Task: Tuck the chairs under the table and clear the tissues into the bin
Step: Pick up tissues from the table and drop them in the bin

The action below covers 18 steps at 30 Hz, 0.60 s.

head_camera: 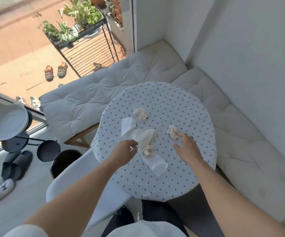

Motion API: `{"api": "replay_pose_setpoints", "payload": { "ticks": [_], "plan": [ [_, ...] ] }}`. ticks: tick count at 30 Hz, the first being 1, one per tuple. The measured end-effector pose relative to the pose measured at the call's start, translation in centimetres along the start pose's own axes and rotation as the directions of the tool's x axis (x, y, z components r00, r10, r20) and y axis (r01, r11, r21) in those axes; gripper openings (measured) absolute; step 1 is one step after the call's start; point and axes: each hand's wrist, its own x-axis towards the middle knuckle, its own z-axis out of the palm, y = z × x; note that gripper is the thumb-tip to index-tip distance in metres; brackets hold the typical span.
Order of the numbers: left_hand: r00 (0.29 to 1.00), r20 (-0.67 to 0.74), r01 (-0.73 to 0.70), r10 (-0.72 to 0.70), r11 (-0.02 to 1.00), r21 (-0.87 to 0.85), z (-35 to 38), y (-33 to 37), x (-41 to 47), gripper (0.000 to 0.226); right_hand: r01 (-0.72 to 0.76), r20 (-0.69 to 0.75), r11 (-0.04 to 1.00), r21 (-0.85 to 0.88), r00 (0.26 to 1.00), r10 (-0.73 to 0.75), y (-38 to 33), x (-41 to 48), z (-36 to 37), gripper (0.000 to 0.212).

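Both hands reach over the table (181,168). The left hand (124,151) is half curled by a flat tissue (143,135). The right hand (188,147), fingers apart, is beside a ball (173,131).

Round dotted table (181,168), crumpled tissues (172,131), flat tissues (139,134)
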Motion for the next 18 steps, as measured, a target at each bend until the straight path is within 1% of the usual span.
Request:
{"api": "replay_pose_setpoints", "payload": {
  "ticks": [3, 7, 11, 13, 15, 18],
  "plan": [
    [0.997, 0.068, 0.032, -0.032, 0.999, -0.010, 2.3, 1.3, 2.5, 0.034, 0.005, 0.047, 0.999, 0.036, 0.999, -0.007, 0.6, 3.3, 0.3, 0.055],
    [0.985, 0.154, 0.081, -0.080, 0.997, -0.001, 5.3, 2.1, 5.0, 0.049, 0.055, 0.115, 0.997, 0.055, 0.991, -0.061, 1.1, 7.3, 1.3, 0.060],
    [0.968, 0.217, 0.107, -0.127, 0.989, 0.099, 7.4, 2.1, 6.7, 0.056, 0.109, 0.128, 0.993, 0.036, 0.985, -0.112, 1.3, 10.2, 2.8, 0.053],
    [0.967, 0.216, 0.099, -0.133, 0.982, 0.161, 8.3, 1.9, 7.1, 0.056, 0.117, 0.130, 0.993, 0.035, 0.984, -0.120, 1.3, 11.0, 3.7, 0.050],
    [0.972, 0.196, 0.097, -0.133, 0.978, 0.185, 8.9, 1.8, 7.6, 0.054, 0.098, 0.123, 0.995, 0.024, 0.987, -0.100, 1.4, 11.6, 4.3, 0.049],
    [0.978, 0.163, 0.097, -0.131, 0.974, 0.205, 9.1, 2.1, 8.5, 0.041, 0.117, 0.096, 0.993, -0.004, 0.989, -0.116, 1.8, 12.1, 4.9, 0.046]
  ]
}}
